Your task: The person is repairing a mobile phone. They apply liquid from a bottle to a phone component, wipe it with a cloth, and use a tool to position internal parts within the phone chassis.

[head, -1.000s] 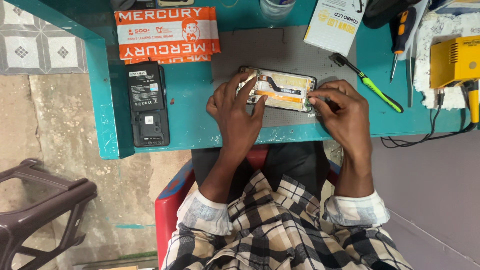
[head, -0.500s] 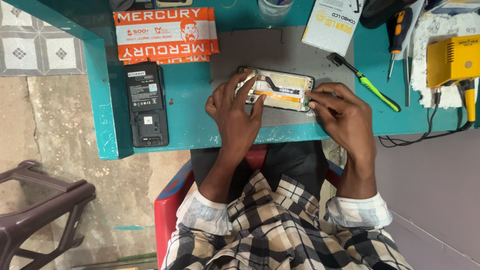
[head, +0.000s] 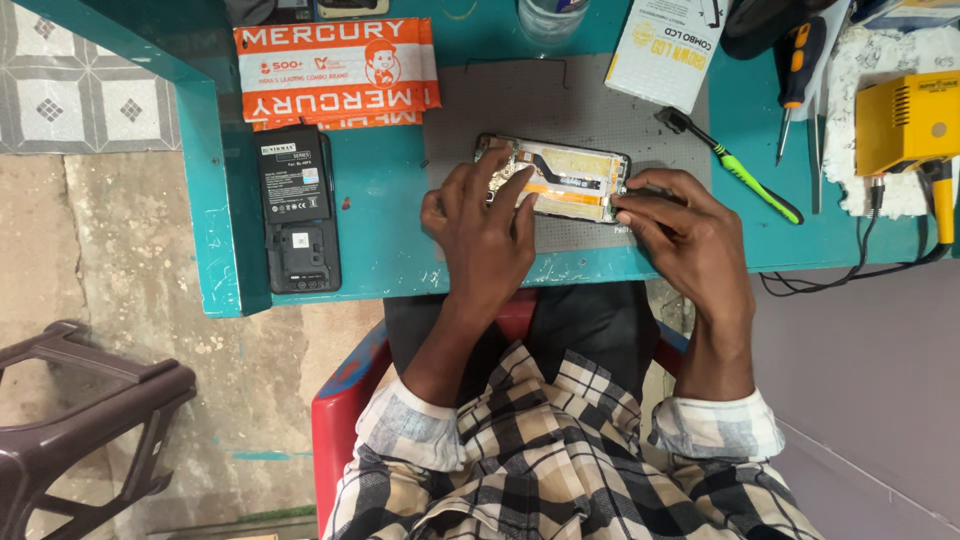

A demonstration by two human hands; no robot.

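Head camera looks down on two bare hands working at an opened phone (head: 570, 180). The left hand (head: 480, 235) lies over the phone's left end, its fingers curled down and pressing on it. The right hand (head: 685, 235) pinches the phone's right end between thumb and fingertips (head: 625, 205). The phone lies with its back off, an orange strip showing inside, on a grey mat (head: 560, 100) on a teal table (head: 390, 200). Left of the phone lies a black back cover with a battery (head: 297, 208). Beyond that, farther from the person, sits an orange packet (head: 337, 70). Right of the phone lies a green-handled tool (head: 735, 165), and farther right a yellow box (head: 905, 120). Above the phone lies a white card box (head: 665, 45).
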